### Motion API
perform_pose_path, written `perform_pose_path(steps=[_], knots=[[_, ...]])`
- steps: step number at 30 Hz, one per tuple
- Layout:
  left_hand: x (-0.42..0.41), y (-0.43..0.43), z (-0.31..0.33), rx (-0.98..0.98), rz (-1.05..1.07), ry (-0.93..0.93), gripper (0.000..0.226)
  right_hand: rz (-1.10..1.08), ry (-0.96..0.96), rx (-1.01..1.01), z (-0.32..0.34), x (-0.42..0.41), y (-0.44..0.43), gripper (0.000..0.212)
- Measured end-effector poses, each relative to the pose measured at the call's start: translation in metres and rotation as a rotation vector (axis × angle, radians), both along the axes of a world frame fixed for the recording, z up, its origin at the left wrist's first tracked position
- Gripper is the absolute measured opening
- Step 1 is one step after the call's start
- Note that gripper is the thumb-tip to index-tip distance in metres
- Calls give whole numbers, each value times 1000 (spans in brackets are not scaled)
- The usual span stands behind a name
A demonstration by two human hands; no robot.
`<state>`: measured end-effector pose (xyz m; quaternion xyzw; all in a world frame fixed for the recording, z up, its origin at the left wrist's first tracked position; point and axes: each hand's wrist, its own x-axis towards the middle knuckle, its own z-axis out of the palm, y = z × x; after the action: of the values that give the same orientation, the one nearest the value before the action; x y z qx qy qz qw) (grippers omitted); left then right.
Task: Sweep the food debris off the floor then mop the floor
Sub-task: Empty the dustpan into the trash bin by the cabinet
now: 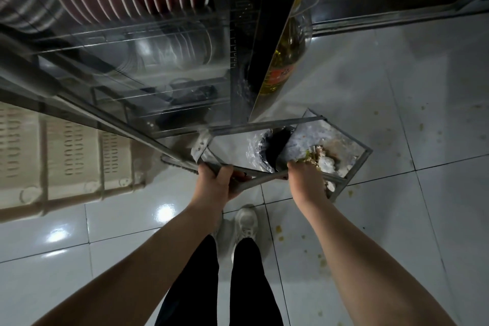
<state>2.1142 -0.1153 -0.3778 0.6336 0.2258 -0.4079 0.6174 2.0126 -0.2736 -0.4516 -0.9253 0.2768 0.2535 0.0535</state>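
I hold a metal dustpan (315, 135) tilted above a bin lined with a plastic bag (274, 147). My left hand (215, 181) grips the dustpan's metal handle bar. At the pan's near edge, my right hand (307, 182) curls its fingers over the rim. Inside the pan lies swept food debris with white crumpled paper (326, 163), piled at the corner by my right hand. Yellowish food bits (279, 230) are scattered on the white floor tiles (397, 219) to the right of my feet.
A steel rack (127, 66) with red plates and metal bowls rises at the left and centre. Low on the left stands a beige slotted crate (60, 156). An oil bottle (285, 61) stands behind the bin. My white shoe (246, 222) is below the dustpan.
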Motion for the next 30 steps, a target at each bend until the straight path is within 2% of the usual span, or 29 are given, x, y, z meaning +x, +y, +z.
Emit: perform_pose_path(steps=[3,12,19,23,26,30], knots=[[7,3,-2,19,12,19,4,-1,-17,-33,3,3,3,28],[7,0,-5,-24,24,40,26,15,66,-24,-3,6,3,31],[18,6,-8,47,0,11,21,31,30,-48,-7,13,8,27],[21,12,-13,83,0,3,23,95,6,-121,0,16,15,14],[19,10,-16,87,-12,18,26,92,33,-143,-2,14,15,16],[23,6,-19,129,-16,-3,27,92,33,-86,-16,14,8,30]])
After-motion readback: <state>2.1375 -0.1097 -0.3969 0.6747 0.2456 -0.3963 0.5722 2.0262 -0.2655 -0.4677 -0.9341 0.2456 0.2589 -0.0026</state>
